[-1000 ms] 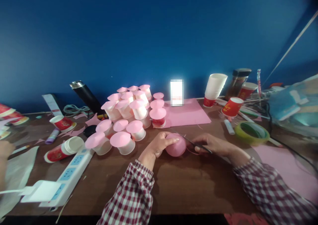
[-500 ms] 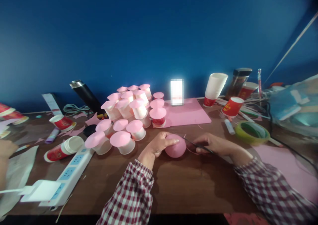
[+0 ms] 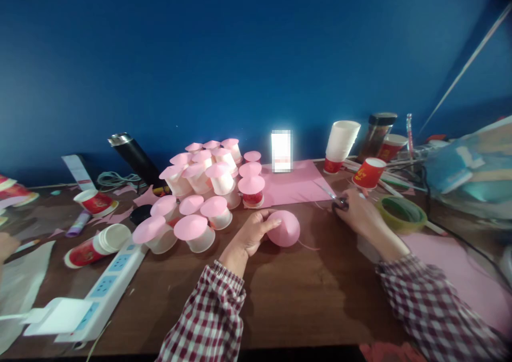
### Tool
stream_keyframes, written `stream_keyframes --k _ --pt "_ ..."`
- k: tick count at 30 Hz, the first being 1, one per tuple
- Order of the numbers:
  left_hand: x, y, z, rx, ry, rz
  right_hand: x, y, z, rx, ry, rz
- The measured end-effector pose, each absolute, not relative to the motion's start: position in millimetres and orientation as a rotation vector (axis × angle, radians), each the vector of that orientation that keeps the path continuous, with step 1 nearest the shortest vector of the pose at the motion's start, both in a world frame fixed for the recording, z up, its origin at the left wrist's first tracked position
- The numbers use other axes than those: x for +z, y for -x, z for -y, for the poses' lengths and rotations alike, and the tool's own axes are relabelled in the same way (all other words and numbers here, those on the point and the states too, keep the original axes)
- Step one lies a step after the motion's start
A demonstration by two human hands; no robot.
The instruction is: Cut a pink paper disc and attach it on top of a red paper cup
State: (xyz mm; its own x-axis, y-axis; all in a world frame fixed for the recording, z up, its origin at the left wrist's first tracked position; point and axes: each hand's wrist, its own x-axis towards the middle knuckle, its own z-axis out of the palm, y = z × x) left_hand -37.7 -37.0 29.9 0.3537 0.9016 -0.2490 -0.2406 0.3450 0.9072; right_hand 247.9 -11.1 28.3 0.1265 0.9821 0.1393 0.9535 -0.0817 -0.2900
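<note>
My left hand (image 3: 256, 233) is closed on a pink paper cone (image 3: 286, 230), its thumb lying across the top. A thin curled pink paper strip (image 3: 310, 246) lies by the cone's right side. To the right, my right hand (image 3: 358, 212) is closed around the handles of a pair of scissors (image 3: 340, 204), whose blades point up and left over the edge of the pink paper sheets (image 3: 298, 183). Left of the cone stand several white paper cups (image 3: 200, 242) topped with pink cones like this one.
A white power strip (image 3: 104, 286) and a tipped stack of cups (image 3: 98, 246) lie at left, near another person's hand (image 3: 7, 244). A roll of tape (image 3: 402, 214), a red cup (image 3: 368, 173) and stacked cups (image 3: 342, 143) stand at right. A black bottle (image 3: 134, 157) leans behind.
My right hand has moved away from the cone, up and to the right, with the scissors. The left hand still holds the cone; the paper strip now lies on the table. The view has shifted slightly.
</note>
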Motion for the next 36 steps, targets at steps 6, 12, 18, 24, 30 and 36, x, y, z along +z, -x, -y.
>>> stream_keyframes --k 6,12,18,24,30,36 --pt "32 36 38 0.919 -0.883 -0.909 32 -255 10 0.129 2.088 1.940" --pt "27 31 38 1.030 -0.944 -0.934 39 -240 20 0.060 2.252 1.968" --pt "19 15 37 1.137 -1.102 -1.021 38 -237 20 -0.031 2.149 1.975" --pt "21 -3 37 1.196 -1.034 -1.005 28 -238 18 -0.095 1.953 2.021" --pt "21 -16 25 1.232 -1.068 -1.113 32 -225 37 -0.042 1.642 2.220" --pt "9 -17 22 1.171 -1.468 -1.232 43 -265 59 -0.269 1.793 2.184"
